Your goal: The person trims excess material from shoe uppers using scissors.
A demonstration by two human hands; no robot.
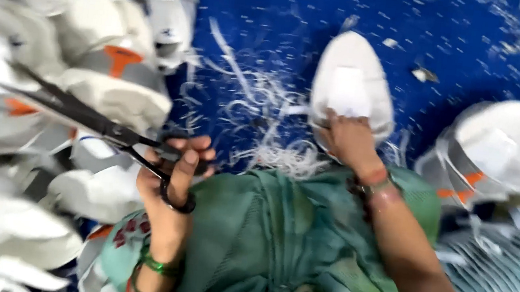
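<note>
While the right hand (350,142) grips a white moulded shoe piece (351,88) at its near edge, pressing it to a blue floor (467,46) strewn with white trimmings (268,134), the left hand (171,181) clasps black scissors (90,119), blades parted; heaped white and orange pieces (87,54) lie left, green fabric (275,239) covers the lap

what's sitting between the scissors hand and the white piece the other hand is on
Only loose white trimmings on the blue surface and a fold of green cloth lie between the left hand, holding black scissors, and the white shoe piece under the right hand. Nothing solid blocks the gap.
</note>
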